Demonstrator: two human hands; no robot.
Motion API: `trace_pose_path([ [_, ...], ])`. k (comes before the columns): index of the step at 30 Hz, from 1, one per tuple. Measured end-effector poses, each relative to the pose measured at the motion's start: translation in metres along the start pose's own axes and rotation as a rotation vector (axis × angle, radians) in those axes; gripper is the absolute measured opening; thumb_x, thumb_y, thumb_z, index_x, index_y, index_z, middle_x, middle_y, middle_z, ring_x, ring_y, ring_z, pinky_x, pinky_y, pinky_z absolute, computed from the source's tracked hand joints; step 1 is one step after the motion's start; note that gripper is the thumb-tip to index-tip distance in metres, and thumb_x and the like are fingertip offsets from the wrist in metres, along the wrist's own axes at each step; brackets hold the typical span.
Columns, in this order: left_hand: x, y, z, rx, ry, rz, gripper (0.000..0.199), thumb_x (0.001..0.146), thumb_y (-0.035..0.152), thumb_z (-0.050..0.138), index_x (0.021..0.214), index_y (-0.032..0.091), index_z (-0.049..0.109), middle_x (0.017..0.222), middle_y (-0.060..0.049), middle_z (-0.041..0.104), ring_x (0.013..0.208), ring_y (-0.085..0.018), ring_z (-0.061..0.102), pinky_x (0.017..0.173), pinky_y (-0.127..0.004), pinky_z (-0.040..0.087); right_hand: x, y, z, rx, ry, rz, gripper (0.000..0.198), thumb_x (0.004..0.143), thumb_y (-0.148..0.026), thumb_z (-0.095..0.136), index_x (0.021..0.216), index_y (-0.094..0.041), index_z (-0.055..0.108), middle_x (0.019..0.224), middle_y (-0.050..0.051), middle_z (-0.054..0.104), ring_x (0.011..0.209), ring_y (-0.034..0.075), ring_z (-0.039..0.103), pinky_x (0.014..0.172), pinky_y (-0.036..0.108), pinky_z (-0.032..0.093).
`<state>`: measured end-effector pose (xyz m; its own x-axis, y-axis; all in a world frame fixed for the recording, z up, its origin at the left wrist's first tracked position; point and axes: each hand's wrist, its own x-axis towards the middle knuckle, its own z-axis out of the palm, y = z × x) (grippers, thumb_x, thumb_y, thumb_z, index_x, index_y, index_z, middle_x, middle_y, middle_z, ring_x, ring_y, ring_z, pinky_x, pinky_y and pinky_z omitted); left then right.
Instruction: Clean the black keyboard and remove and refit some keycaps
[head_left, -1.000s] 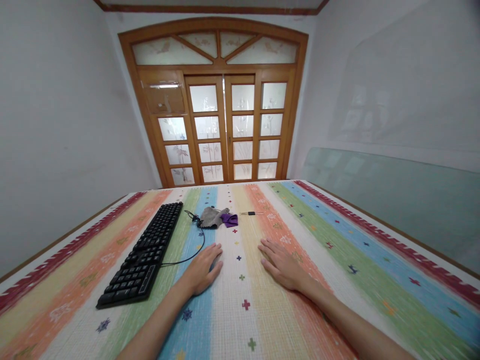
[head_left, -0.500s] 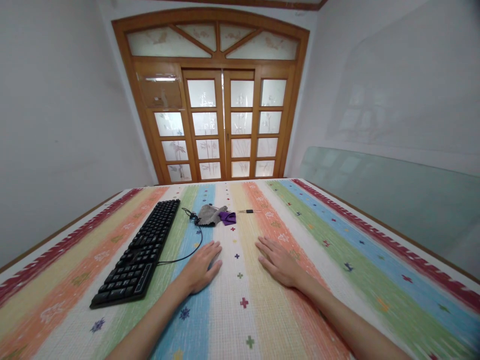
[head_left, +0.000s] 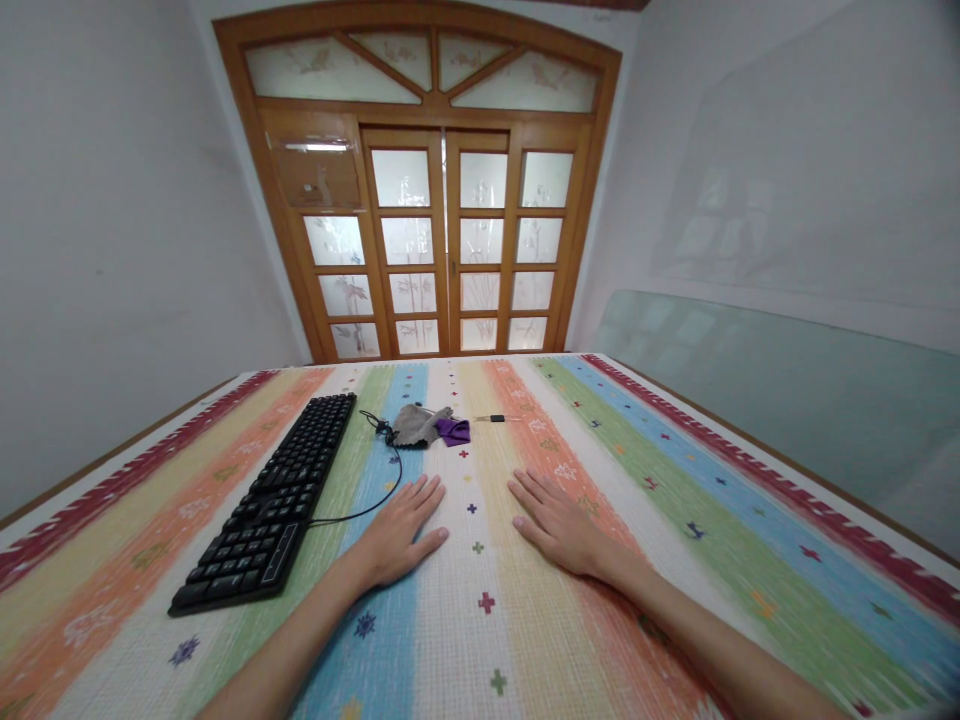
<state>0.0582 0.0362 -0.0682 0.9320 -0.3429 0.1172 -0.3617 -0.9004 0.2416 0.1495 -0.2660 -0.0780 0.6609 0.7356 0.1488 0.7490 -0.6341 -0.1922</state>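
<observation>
My left hand (head_left: 401, 530) lies flat on the striped tablecloth (head_left: 480, 640), palm down, thumb out to the side. My right hand (head_left: 555, 522) rests palm down on the cloth too, its fingers spread toward the middle. Neither holds anything. Left of my left hand is a black keyboard (head_left: 274, 500), set at a slant, with its cable (head_left: 356, 515) curving behind the hand. Beyond both hands sit a crumpled grey cloth (head_left: 415, 427) and a folded purple cloth (head_left: 454, 432), touching each other. To their right is a small slim object with a black middle (head_left: 496, 419), too small to name.
A wooden double door with glass panes (head_left: 442, 240) stands beyond the table's far edge. White walls rise on both sides. A pale green panel (head_left: 750, 370) runs along the right wall, behind the table edge.
The view has shifted slightly. My left hand's fingers are a little more spread, with the thumb farther out. The objects on the table have kept their places.
</observation>
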Motion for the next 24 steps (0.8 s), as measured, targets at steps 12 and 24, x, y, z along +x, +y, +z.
trace_pose_path([
  [12,-0.0045,0.0082,-0.0051,-0.018,-0.013,-0.061,0.067,0.097,0.061,0.031,0.151,0.023,0.032,0.158,-0.007,0.027,0.147,-0.026,0.022,0.121,-0.048,0.016,0.0012,0.0019,0.0011,0.038,0.018,0.006,0.064,0.098,-0.054,0.030,0.148,-0.016,0.042,0.156,0.012,0.033,0.145,0.028,0.027,0.119,0.049,0.022],
  [24,-0.0066,0.0049,0.0022,0.012,0.037,-0.049,0.061,0.099,0.056,0.031,0.149,0.023,0.035,0.156,-0.007,0.032,0.146,-0.025,0.026,0.121,-0.046,0.019,0.0003,0.0008,-0.0008,0.049,-0.012,0.009,0.062,0.100,-0.052,0.027,0.149,-0.015,0.039,0.157,0.011,0.028,0.147,0.028,0.023,0.120,0.049,0.020],
])
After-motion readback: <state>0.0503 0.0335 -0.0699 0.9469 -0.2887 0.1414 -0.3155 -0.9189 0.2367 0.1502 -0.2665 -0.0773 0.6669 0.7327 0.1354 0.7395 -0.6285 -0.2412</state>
